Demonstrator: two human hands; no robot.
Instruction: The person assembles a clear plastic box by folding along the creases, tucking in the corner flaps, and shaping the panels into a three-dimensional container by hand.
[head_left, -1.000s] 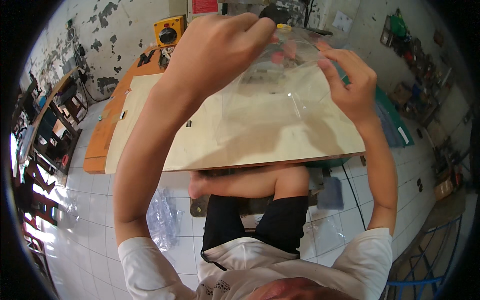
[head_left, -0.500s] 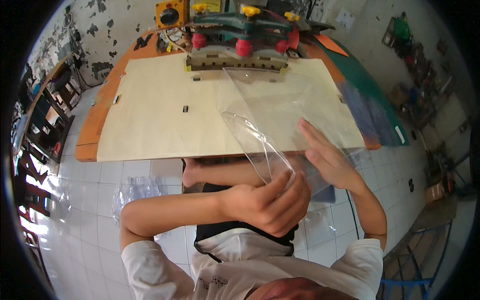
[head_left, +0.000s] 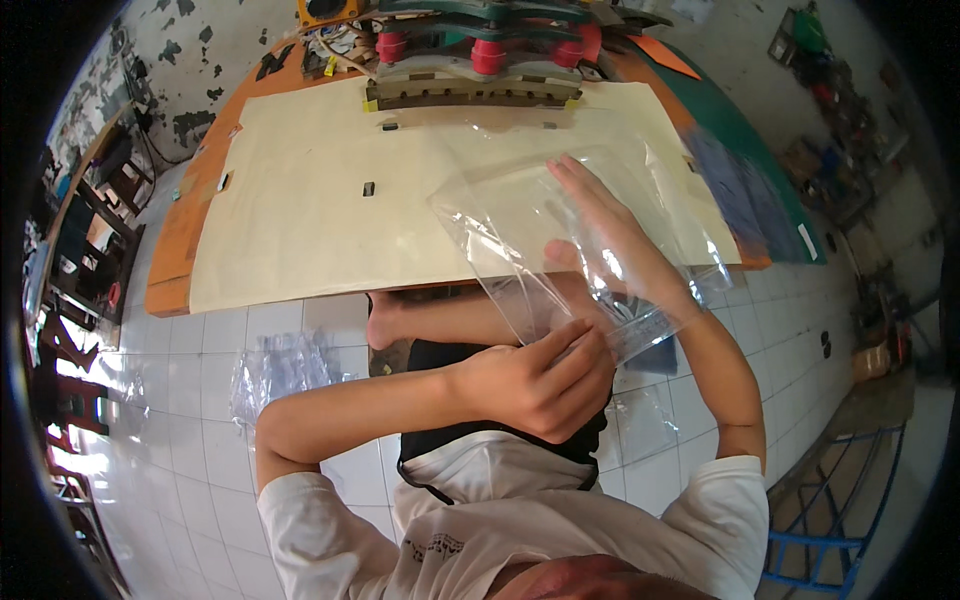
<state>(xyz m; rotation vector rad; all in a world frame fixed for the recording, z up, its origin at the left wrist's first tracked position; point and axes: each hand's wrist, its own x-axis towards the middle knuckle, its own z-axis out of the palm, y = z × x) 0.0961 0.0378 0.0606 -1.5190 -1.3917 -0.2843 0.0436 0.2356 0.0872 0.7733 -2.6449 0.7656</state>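
A clear plastic pouch [head_left: 475, 225] hangs over the front edge of the cream-covered table [head_left: 290, 220], creased and shiny. My left hand [head_left: 545, 390] is closed, pinching the pouch's near lower edge between thumb and fingers. Stretched into the pouch area is my right hand [head_left: 610, 235], its fingers straight and the thumb apart. Clear film shows over this hand and down to the wrist. It looks to be inside the pouch, though I cannot fully tell inside from behind.
A dark green press with red knobs [head_left: 487, 57] stands at the table's back. Small dark pieces [head_left: 369, 189] dot the cream sheet. Blue-tinted film [head_left: 745, 195] lies at the right. Clear plastic pieces [head_left: 290, 375] lie on the tiled floor; a blue metal rack [head_left: 835, 510] stands lower right.
My right hand has moved up and left, and the pouch film now covers it to the wrist. My left hand keeps its pinch, shifted slightly upward. The table appears higher in the view.
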